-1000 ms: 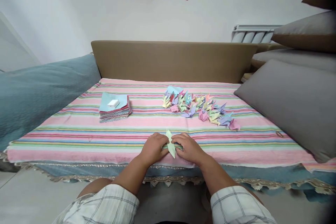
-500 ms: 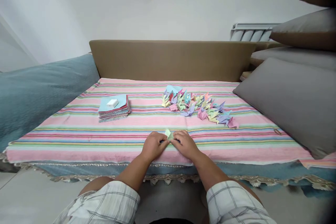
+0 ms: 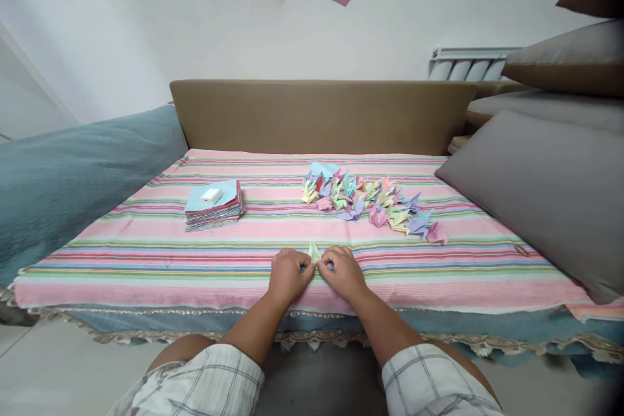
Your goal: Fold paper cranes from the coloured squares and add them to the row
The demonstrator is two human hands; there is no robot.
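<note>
A small pale green piece of folded paper (image 3: 314,251) stands between my hands near the front of the striped cloth, its pointed tip facing away from me. My left hand (image 3: 291,274) pinches its left side between thumb and forefinger. On the other side, my right hand (image 3: 342,273) grips the paper in the same kind of pinch. The two thumbs almost meet at its lower end, and the fingers hide part of the folds. Beyond my right hand lies a loose group of folded paper cranes (image 3: 377,213) in pink, yellow, green, blue and purple.
A stack of square paper (image 3: 214,216) sits at the left with a small white block (image 3: 211,195) on top. Grey cushions (image 3: 541,188) are piled on the right. The striped cloth (image 3: 146,276) covers the seat, before a brown backrest (image 3: 316,117).
The camera view has tilted slightly, so everything sits a little lower in the picture. My fingers have drawn closer around the green paper, which looks narrower now.
</note>
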